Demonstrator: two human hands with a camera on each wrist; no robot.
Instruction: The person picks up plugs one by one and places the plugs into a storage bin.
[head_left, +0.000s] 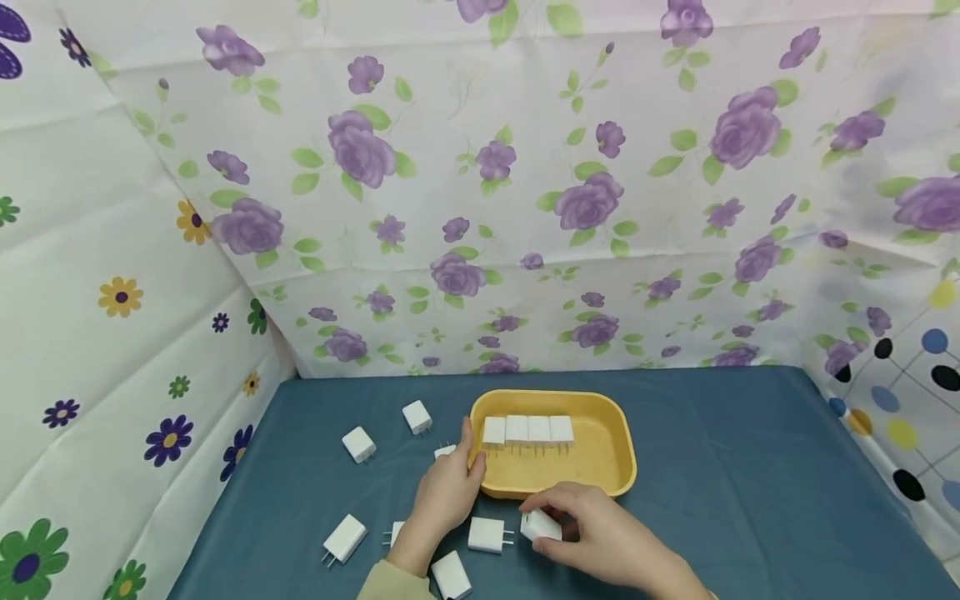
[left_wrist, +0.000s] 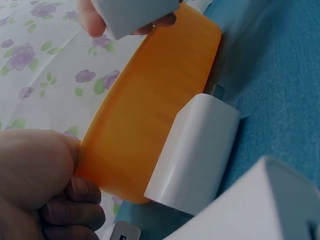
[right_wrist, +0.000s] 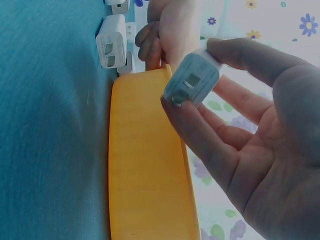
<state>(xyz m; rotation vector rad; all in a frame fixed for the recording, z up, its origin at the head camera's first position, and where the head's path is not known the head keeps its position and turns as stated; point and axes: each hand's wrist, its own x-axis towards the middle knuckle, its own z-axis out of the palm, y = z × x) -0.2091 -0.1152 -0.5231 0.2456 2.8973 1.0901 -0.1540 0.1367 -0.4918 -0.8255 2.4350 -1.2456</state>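
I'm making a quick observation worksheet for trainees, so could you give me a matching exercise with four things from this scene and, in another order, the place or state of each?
Column one
1. Shallow yellow tray with rounded corners
2. Row of four white, box-shaped plug adapters with metal prongs
3. Left hand
4. Right hand

Column two
A. Pinching a single white adapter
B. Inside the tray
C. Resting on the dark blue cloth
D. Gripping the tray's left side

Right pairs: 1-C, 2-B, 3-D, 4-A
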